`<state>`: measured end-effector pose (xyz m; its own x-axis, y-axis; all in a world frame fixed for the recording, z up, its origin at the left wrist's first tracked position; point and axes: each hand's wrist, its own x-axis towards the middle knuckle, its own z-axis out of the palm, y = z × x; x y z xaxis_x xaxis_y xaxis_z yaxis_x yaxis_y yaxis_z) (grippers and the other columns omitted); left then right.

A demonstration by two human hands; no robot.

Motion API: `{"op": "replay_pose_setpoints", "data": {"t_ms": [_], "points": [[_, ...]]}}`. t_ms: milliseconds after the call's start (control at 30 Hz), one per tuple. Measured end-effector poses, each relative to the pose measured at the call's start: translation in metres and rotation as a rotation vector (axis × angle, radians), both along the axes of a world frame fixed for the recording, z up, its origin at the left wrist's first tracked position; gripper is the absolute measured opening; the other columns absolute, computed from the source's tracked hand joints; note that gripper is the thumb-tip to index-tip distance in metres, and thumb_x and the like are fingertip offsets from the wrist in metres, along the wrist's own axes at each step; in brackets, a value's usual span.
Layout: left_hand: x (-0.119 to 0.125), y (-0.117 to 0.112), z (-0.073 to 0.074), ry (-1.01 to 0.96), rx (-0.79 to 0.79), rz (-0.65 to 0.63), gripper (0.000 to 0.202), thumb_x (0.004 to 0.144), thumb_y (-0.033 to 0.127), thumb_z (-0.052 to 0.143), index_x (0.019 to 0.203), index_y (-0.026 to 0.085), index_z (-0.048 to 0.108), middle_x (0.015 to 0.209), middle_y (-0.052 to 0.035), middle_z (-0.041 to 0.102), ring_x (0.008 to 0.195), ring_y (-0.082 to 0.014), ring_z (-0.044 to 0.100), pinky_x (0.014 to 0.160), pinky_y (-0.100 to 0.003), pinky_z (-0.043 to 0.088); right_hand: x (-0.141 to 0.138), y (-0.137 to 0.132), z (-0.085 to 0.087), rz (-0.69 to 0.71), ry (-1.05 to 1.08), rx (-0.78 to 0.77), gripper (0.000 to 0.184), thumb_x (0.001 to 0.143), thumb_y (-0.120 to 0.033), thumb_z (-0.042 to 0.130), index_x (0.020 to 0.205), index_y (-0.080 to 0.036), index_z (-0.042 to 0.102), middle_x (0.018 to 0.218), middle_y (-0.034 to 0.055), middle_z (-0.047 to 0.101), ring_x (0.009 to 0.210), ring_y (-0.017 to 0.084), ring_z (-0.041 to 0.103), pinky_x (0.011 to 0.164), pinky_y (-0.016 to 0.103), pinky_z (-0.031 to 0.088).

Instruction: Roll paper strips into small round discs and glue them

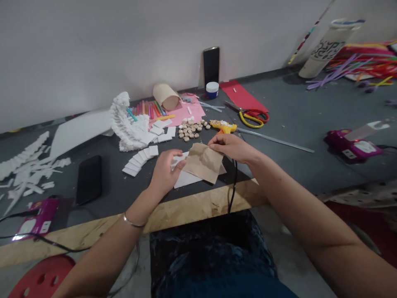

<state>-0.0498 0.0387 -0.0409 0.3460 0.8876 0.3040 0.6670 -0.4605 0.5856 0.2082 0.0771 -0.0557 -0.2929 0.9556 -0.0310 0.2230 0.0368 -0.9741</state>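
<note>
A crumpled piece of kraft paper (203, 162) is pinched narrowly at its top edge by the right hand (225, 145), above a white card (186, 179). The left hand (166, 171) closes on a white scrap (177, 160) at the paper's left edge. Beyond the paper lies a yellow glue gun (223, 127); a tug on its black cord (233, 186) could drag it toward the paper.

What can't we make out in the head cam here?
Head view:
- left hand: its fingers hide how the white piece is gripped
- kraft paper: covers much of the white card beneath it
- glue gun: right hand hides its lower part and where the black cable ends
- pipe cleaners: cut off by the right edge
</note>
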Motion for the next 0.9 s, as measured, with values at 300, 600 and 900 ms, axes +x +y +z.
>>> {"op": "replay_pose_setpoints", "data": {"t_ms": [300, 600, 900], "points": [[0.021, 0.036, -0.001, -0.412, -0.573, -0.032, 0.035, 0.073, 0.041, 0.071, 0.095, 0.015, 0.063, 0.089, -0.0065, 0.068, 0.082, -0.0191, 0.063, 0.075, -0.031, 0.049, -0.004, -0.009, 0.015, -0.08, 0.28, -0.045, 0.031, 0.078, -0.045, 0.066, 0.096, -0.021, 0.057, 0.072, -0.003, 0.058, 0.061, 0.01, 0.053, 0.055, 0.023, 0.042], [0.003, 0.018, -0.002, -0.299, -0.303, 0.097, 0.013, 0.073, 0.014, 0.056, 0.085, 0.019, 0.059, 0.085, -0.0001, 0.066, 0.081, -0.0156, 0.059, 0.075, -0.026, 0.046, -0.006, -0.04, 0.005, 0.227, -0.462, 0.421, 0.085, 0.066, -0.044, 0.08, 0.141, -0.023, 0.044, 0.137, 0.0137, 0.053, 0.123, 0.034, 0.049, 0.102, 0.053, 0.039], [0.011, 0.05, 0.014, -0.392, -0.099, 0.073, 0.015, 0.071, 0.008, 0.059, 0.081, 0.019, 0.054, 0.098, -0.0045, 0.069, 0.09, -0.0165, 0.063, 0.08, -0.028, 0.049, -0.029, -0.021, -0.016, 0.085, -0.749, 0.55, 0.09, 0.069, -0.057, 0.076, 0.143, -0.017, 0.042, 0.138, 0.0206, 0.051, 0.123, 0.042, 0.046, 0.101, 0.058, 0.037]]}}
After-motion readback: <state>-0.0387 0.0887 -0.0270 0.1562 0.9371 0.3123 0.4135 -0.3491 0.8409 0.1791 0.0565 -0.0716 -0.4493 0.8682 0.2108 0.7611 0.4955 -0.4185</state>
